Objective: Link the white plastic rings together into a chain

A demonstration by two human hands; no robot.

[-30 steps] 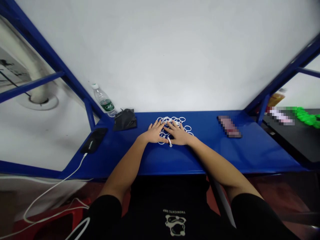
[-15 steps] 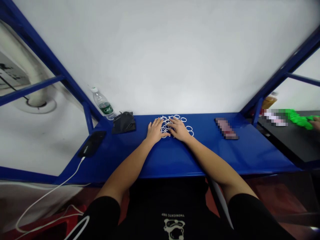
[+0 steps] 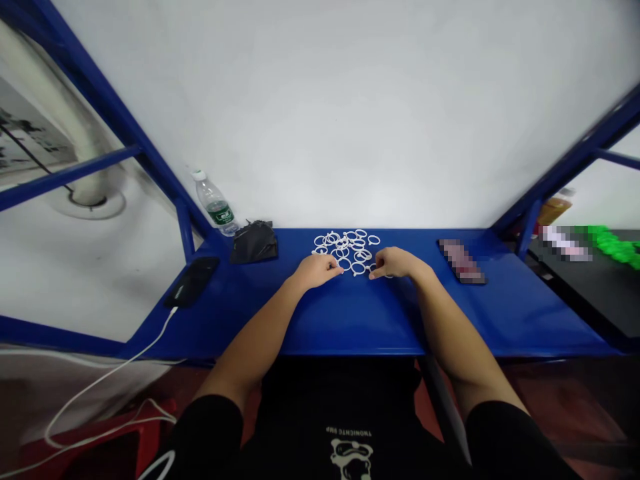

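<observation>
Several white plastic rings (image 3: 346, 245) lie in a loose heap at the back middle of the blue table (image 3: 350, 313). My left hand (image 3: 316, 270) rests at the heap's near left edge with its fingers curled in a pinch on a ring. My right hand (image 3: 394, 263) sits at the heap's near right edge, fingers curled and pinched at a ring. The two hands are apart, with a few rings lying between them.
A water bottle (image 3: 216, 204) and a crumpled black cloth (image 3: 254, 241) stand at the back left. A black phone (image 3: 192, 281) with a white cable (image 3: 100, 387) lies at the left edge. A blurred flat object (image 3: 461, 261) lies at right. Green items (image 3: 611, 243) sit on a neighbouring black table.
Both hands lay flat and spread over the rings before. They have pulled back and apart to the heap's near edge and curled their fingers, leaving the rings uncovered.
</observation>
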